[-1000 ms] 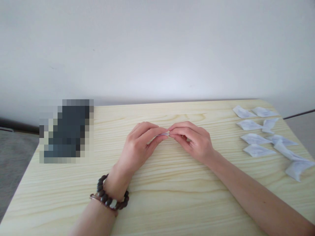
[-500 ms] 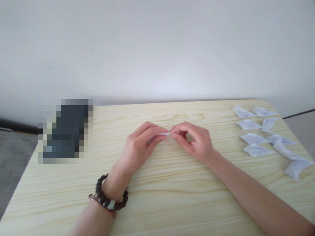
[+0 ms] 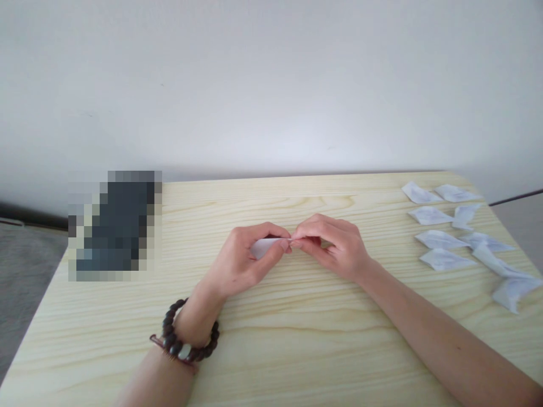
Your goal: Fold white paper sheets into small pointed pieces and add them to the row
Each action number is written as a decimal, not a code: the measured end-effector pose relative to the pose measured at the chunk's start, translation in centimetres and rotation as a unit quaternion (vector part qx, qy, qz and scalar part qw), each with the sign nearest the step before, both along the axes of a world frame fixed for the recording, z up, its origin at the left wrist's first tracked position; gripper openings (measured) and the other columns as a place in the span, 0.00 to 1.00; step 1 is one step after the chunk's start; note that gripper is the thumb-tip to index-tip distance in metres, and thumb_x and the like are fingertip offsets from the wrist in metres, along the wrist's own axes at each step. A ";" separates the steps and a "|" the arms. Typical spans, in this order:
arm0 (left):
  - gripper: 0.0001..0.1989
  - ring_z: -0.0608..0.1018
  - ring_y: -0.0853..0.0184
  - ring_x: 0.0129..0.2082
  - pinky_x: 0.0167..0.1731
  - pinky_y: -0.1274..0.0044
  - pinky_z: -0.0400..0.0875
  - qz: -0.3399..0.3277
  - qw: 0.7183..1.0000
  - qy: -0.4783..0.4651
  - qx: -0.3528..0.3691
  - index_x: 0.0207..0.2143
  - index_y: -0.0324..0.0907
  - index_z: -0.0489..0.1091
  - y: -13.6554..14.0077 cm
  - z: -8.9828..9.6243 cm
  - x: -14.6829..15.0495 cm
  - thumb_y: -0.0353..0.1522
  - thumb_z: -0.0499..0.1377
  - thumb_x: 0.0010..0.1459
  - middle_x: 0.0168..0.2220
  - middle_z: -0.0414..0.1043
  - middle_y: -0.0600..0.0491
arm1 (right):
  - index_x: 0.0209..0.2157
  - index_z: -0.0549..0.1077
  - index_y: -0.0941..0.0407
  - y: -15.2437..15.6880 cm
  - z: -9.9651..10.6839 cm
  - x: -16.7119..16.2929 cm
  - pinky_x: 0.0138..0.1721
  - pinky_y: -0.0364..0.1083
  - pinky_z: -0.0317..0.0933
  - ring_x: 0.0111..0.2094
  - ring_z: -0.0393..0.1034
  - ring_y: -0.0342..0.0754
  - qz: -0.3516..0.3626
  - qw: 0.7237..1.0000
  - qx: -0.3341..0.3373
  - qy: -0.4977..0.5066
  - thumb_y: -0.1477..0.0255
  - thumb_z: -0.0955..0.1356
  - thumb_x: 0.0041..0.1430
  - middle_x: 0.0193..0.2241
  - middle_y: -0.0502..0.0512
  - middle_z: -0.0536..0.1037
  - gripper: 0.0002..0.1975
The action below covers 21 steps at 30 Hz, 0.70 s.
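Above the middle of the table, a small folded piece of white paper is pinched between both hands. My left hand is closed on it, thumb in front and fingers behind, with the paper's broad part showing between them. The fingertips of my right hand press together at the paper's narrow right end, right against the left fingertips. Most of that thin end is hidden by the fingers. A dark bead bracelet circles my left wrist.
Several folded white paper pieces lie in loose rows on the right side of the wood-grain table. A dark, pixelated rectangular object is at the table's left. A pale wall stands behind the far edge.
The left hand has turned and lowered slightly, so more of the paper's white face shows. The right hand stays pinched at its end, with its fingers a little lower.
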<state>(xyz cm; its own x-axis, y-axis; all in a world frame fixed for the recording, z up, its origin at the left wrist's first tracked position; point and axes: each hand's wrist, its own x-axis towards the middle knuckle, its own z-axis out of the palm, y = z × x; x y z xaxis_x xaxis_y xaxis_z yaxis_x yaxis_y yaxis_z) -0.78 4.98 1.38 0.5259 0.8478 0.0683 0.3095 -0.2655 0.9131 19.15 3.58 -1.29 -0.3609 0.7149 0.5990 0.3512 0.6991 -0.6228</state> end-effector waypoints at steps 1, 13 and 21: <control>0.08 0.73 0.73 0.26 0.26 0.83 0.65 -0.003 1.000 -0.009 -0.021 0.32 0.39 0.75 0.0 0.1 -0.1 0.32 0.57 0.60 0.28 0.76 0.56 | 0.38 0.71 0.54 0.0 0.0 0.0 0.29 0.38 0.64 0.29 0.70 0.39 0.006 1.000 0.010 0.008 0.78 0.69 0.59 0.30 0.50 0.77 0.06; 0.12 0.61 0.78 0.16 0.15 0.85 0.53 -0.034 0.974 -0.052 -0.218 0.27 0.38 0.77 0.6 0.4 -0.9 0.37 0.61 0.57 0.20 0.73 0.55 | 0.38 0.74 0.55 -0.1 -0.6 0.1 0.31 0.37 0.64 0.30 0.73 0.38 0.019 0.993 0.114 -0.026 0.77 0.70 0.59 0.32 0.51 0.79 0.06; 0.14 0.65 0.75 0.17 0.16 0.83 0.55 0.006 0.992 -0.003 -0.129 0.28 0.39 0.77 0.2 0.1 -0.3 0.40 0.58 0.58 0.21 0.74 0.54 | 0.36 0.72 0.55 -0.1 0.4 -0.2 0.29 0.39 0.63 0.28 0.70 0.40 -0.003 0.999 -0.042 0.019 0.75 0.69 0.58 0.31 0.51 0.76 0.04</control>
<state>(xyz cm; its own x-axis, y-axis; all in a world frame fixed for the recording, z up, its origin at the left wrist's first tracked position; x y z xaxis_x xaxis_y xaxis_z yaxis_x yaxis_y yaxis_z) -1.12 5.13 1.48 0.5164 0.8435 -0.1479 0.3048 -0.0197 0.9522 18.98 3.45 -0.92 -0.3354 0.7656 0.5490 0.3305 0.6413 -0.6924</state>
